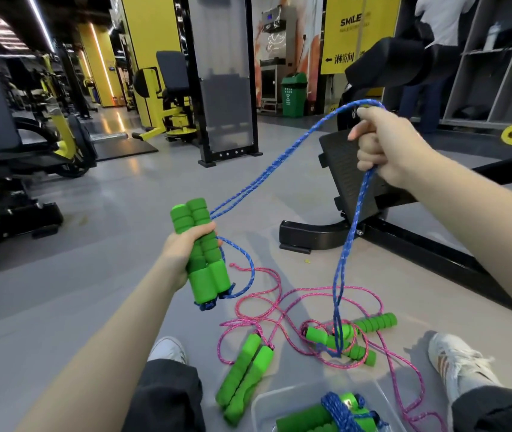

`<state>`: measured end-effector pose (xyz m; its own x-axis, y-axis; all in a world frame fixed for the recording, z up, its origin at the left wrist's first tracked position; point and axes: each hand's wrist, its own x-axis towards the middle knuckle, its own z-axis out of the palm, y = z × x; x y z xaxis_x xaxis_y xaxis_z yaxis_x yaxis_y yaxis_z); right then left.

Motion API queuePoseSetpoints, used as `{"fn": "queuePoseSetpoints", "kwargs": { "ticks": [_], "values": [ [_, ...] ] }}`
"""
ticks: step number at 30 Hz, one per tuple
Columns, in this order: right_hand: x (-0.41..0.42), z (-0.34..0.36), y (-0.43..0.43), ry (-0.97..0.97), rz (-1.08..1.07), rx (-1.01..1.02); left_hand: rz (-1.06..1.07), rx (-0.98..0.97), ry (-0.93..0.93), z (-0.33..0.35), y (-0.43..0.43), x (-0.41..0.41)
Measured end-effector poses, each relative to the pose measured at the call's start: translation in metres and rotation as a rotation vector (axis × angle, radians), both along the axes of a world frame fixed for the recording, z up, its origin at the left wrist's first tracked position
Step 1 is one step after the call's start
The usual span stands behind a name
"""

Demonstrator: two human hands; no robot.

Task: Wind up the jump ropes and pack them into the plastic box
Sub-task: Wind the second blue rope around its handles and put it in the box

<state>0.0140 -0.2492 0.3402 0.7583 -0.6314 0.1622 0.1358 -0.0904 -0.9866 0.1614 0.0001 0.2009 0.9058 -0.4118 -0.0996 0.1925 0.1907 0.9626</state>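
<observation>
Left hand (183, 247) fingers around 2 green handles (200, 241); right hand (385, 145) grips blue rope (267, 173).

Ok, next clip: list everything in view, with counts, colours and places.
Blue rope: one, blue, held up mid-frame.
Held handles: two, green, raised at centre.
Pink ropes: seemingly two, pink, tangled on floor.
Loose handles: four, green, among the pink ropes.
Plastic box: one, clear, bottom edge.
Wound rope: one, blue with green handles, inside the box.
Bin: one, green, far wall.
Gym machines: several, black and yellow, background.
Shoes: two, white, either side of box.
Left hand: one, fingers round the held handles.
Right hand: one, fingers round the blue rope.
</observation>
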Motion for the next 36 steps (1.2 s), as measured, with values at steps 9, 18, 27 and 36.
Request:
{"fn": "queuePoseSetpoints", "kwargs": {
  "ticks": [9,18,27,36],
  "values": [
    [-0.033,-0.091,-0.009,1.446,0.234,-1.101,-0.261,0.17,0.014,0.013,-0.014,-0.017],
    [-0.004,-0.13,0.093,0.316,0.266,-0.55,-0.185,-0.336,0.118,0.03,-0.073,-0.062],
    [-0.012,-0.128,0.048,0.539,0.046,-0.881,-0.192,0.005,-0.085,0.025,-0.06,-0.059],
    [-0.011,-0.129,0.04,0.678,0.373,-1.263,-0.39,1.377,-1.639,-0.009,-0.058,-0.064]
  ]
}}
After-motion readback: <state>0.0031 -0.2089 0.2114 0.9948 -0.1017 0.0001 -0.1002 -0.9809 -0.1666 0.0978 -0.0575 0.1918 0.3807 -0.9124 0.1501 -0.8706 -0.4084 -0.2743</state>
